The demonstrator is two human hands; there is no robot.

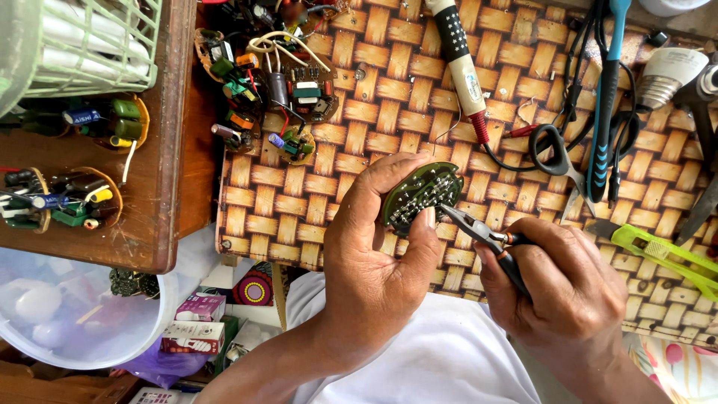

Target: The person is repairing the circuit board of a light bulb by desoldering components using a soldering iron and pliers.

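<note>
Woven mat (359,217) lies under your left hand (374,254) pinching a round circuit board (422,194); your right hand (561,292) grips pliers (479,236), wooden shelf (168,150) alongside.

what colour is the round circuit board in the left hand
Dark green circuit board with silvery solder dots, head view.

- The picture is bright, with soft, even light like daylight. It is hard to tell just where the light comes from.
- Colours look strong and clear.
- Shadows are small and soft. A faint one lies on the woven mat (419,90) under the left hand (378,254).
- The white cloth (441,359) at the bottom is very bright and a bit washed out.
- The middle is sharp. You can see tiny dots on the round green board (420,196).
- The clear plastic tub (82,314) at the lower left looks milky and hazy.
- Things near the corners look a little bent and stretched.
</note>
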